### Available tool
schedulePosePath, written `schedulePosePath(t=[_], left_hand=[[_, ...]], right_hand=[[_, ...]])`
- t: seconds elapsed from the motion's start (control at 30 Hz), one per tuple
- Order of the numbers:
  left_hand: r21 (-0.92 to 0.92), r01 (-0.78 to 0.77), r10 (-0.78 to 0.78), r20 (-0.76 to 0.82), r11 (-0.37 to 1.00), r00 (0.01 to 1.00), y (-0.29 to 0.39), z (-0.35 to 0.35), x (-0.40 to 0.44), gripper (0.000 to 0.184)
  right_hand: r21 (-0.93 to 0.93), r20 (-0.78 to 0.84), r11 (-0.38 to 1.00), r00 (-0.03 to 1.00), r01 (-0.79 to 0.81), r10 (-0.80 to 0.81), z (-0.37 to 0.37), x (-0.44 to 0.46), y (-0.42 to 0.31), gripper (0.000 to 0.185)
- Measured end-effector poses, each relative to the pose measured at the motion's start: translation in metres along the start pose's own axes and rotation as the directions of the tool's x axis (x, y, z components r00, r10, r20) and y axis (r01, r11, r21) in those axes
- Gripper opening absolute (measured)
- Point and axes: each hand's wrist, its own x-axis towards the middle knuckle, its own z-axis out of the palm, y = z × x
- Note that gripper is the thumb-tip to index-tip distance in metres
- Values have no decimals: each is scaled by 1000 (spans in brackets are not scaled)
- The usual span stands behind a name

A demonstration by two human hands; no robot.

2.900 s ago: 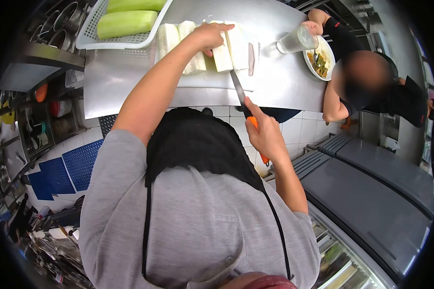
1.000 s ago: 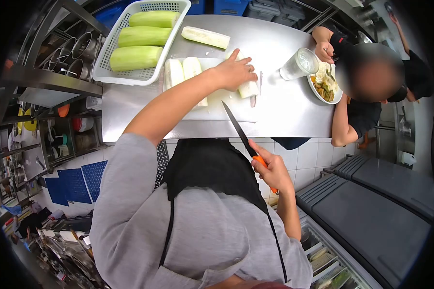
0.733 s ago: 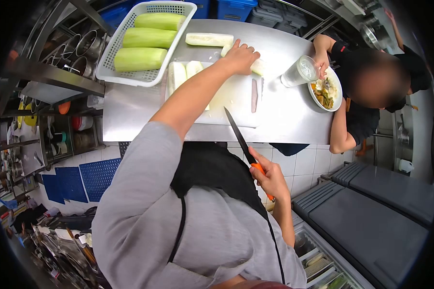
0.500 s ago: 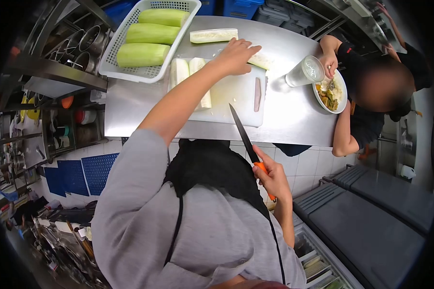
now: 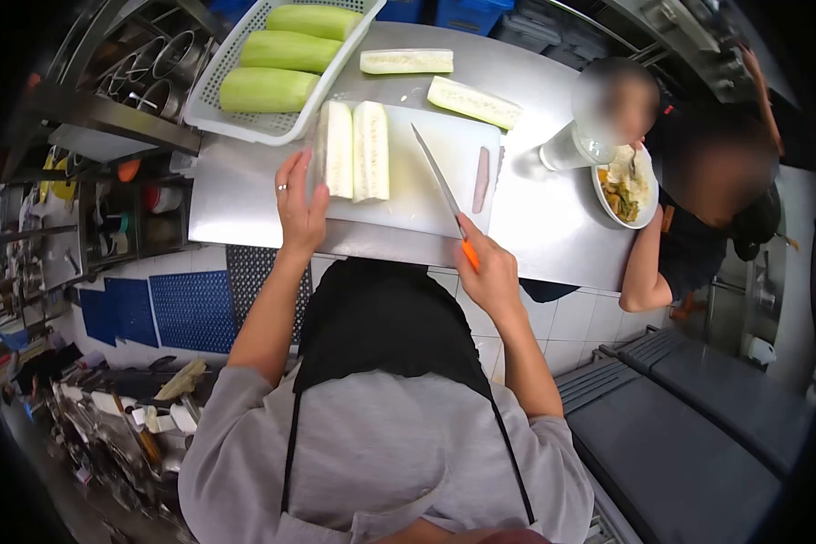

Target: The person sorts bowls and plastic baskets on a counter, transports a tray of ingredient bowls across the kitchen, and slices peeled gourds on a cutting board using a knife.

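Note:
My right hand (image 5: 489, 272) is wrapped round the orange handle of a kitchen knife (image 5: 440, 174), its blade slanting up over the white cutting board (image 5: 417, 195). Fingers apart, my left hand (image 5: 301, 207) is at the board's left edge, beside the left gourd piece (image 5: 337, 150); whether it touches is unclear. A second long gourd piece (image 5: 370, 152) lies parallel to it, pale flesh showing. Beyond the board lie a cut gourd piece (image 5: 406, 61) and another, green-skinned along one side (image 5: 474, 102), near the board's far right corner.
A white perforated basket (image 5: 286, 127) at the far left holds several peeled-looking green gourds (image 5: 267, 90). To the right stand a clear cup (image 5: 560, 152) and a bowl of food (image 5: 626, 190), where another person (image 5: 648, 258) sits. Everything rests on a steel table (image 5: 236, 195).
My left hand has drawn back from the far gourd piece to the board's left side. The knife, in my right hand, has moved up over the board. The seated person leans over the bowl.

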Motion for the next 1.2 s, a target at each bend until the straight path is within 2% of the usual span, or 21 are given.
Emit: schedulePosePath(t=[0.07,0.2,0.27,0.37,0.5,0.6,0.67,0.7,0.73,0.8,0.9,0.93,1.03,1.07,1.1,1.17,1.2], left_hand=[[0,21,-21,23,1000,1000,-16,3,-11,61],[-37,-5,8,95,999,995,-20,9,-10,70],[39,47,-52,151,998,987,-15,8,-11,77],[34,35,-40,155,999,987,-16,8,-11,78],[-88,74,-64,111,993,992,-23,11,-14,68],[-115,35,-28,55,993,998,-36,14,-15,60],[-205,56,-62,-21,977,998,-48,26,-18,56],[-251,63,-84,-70,966,994,-51,29,-20,55],[-173,128,-137,-38,977,990,-40,17,-17,53],[-129,210,-216,-35,969,976,-29,6,-14,51],[100,109,-92,-158,989,983,-23,3,-13,52],[170,34,-4,-173,985,985,-19,2,-13,54],[361,58,5,-171,931,985,16,-9,6,57],[421,132,-81,-137,897,987,12,-8,13,61],[366,165,-172,-14,916,985,7,-8,19,62],[255,263,-323,230,931,918,0,-14,27,65],[282,269,-332,204,921,921,1,-14,25,66]], right_hand=[[-160,-32,987,999,9,-14,5,13,-4,55],[-273,-91,962,995,17,-44,29,24,1,56],[-281,-86,957,995,-72,50,30,28,-14,52],[-313,-120,939,987,-143,111,34,29,-24,50],[-347,-137,925,984,-157,116,41,27,-34,50],[-352,-139,930,989,-103,57,50,26,-20,50],[-401,-88,913,995,-74,42,56,27,0,44],[-435,-11,895,994,-103,109,53,34,-1,43],[-332,-65,942,998,-44,23,48,32,-6,44],[-324,-30,946,1000,-15,5,41,35,-11,49],[-292,66,956,996,-38,60,28,38,-22,50],[-286,64,957,995,-50,71,27,38,-21,49],[-269,75,961,994,-58,81,24,38,-17,48],[-268,89,963,994,-38,64,22,38,-16,49],[-268,104,963,994,-16,45,21,38,-14,50],[-259,115,966,993,-6,37,19,37,-13,49],[-257,118,966,992,-3,34,18,38,-13,49]])
